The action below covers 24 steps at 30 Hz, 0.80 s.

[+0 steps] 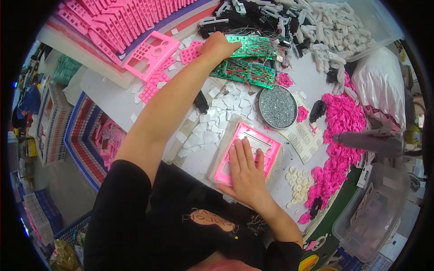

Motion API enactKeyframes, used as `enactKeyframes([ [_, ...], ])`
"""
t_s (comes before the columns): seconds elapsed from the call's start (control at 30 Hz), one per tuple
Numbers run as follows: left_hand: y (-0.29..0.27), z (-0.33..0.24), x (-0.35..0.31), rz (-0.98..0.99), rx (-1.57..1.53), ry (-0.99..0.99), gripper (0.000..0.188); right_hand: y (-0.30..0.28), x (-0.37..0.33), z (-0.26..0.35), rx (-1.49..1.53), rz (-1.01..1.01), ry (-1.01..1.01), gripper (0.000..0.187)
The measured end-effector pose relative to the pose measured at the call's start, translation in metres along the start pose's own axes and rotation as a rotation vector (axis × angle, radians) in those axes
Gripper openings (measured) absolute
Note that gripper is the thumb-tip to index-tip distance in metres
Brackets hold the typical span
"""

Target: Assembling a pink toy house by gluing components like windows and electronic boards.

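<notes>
My left hand (219, 48) reaches to the back of the table, its fingers curled at the left end of a green circuit board (253, 46) with wires on it. The thumb lies over the board's edge; the fingertips are partly hidden. A second wired green circuit board (246, 73) lies just in front. My right hand (247, 174) rests flat, fingers stretched, on a pink plastic housing (224, 168). This housing sits open side up on a pale block, and a metal rod (255, 139) shows inside it. Behind it to the right stands a round dish of small screws (278, 107).
White paper pieces (210, 119) are scattered left of the housing. Pink small parts (337, 149) and cream round pieces (298, 183) are heaped at right. White and black parts (334, 25) pile at the back. Pink housings (122, 25) stand stacked at far left. A dark tool (368, 141) hangs at right.
</notes>
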<state>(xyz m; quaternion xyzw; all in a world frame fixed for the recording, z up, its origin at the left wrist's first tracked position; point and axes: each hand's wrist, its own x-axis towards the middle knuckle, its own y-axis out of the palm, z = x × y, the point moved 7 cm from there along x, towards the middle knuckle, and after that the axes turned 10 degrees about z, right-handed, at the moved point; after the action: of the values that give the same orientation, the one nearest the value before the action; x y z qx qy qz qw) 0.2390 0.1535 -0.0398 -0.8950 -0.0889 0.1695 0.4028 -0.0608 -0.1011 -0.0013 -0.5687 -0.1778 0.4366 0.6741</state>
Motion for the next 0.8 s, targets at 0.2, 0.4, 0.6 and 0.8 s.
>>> enactKeyframes([
  [0.2, 0.0, -0.031, 0.004, -0.077, -0.002, 0.033, 0.046, 0.002, -0.004, -0.004, 0.036, -0.029, 0.011, 0.108],
  [0.4, -0.013, -0.04, -0.016, -0.151, 0.118, -0.066, 0.036, 0.002, -0.007, -0.002, 0.024, -0.04, 0.018, 0.108],
  [0.6, -0.036, -0.034, -0.038, -0.061, -0.635, 0.275, 0.022, -0.006, -0.012, -0.002, 0.067, -0.132, -0.023, 0.096],
  [0.8, -0.059, 0.006, -0.116, -0.395, -1.194, 0.6, 0.025, -0.047, -0.016, -0.011, 0.325, -0.451, -0.216, 0.06],
])
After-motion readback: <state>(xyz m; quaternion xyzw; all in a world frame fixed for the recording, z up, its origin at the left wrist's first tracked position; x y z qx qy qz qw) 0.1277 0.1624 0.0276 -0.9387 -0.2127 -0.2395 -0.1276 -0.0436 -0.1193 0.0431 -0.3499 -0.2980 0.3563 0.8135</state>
